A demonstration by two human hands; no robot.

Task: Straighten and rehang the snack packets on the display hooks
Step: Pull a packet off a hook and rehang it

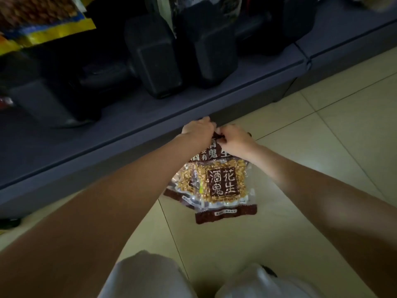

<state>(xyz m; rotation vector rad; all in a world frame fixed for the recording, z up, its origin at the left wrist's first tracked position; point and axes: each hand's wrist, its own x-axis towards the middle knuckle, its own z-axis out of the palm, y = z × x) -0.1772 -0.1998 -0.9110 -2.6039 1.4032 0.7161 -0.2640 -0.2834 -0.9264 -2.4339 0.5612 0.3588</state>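
Down low, the left hand (198, 130) reaches forward on a long, nearly straight arm and closes its fingers on the top edge of the peanut packets (217, 181); the knuckles face up and the fingertips are hidden under the packet tops. The packets hang below both hands as a small fanned bunch, long axis running from the hands back toward the person, brown header strips up at the hands and brown bottom seals nearest the knees. The front packet faces up with its clear window of golden peanuts and a dark label square showing. Just right of the left hand and touching it, the right hand (233, 138) is bent at the wrist, its fingers pinched shut on the same top edge. Beyond both hands lies the grey shelf (129, 134) edge, with dark dumbbells (159, 61) resting on it farther back to the left. Under the packets and to the right of the right hand spreads pale tiled floor (322, 130).
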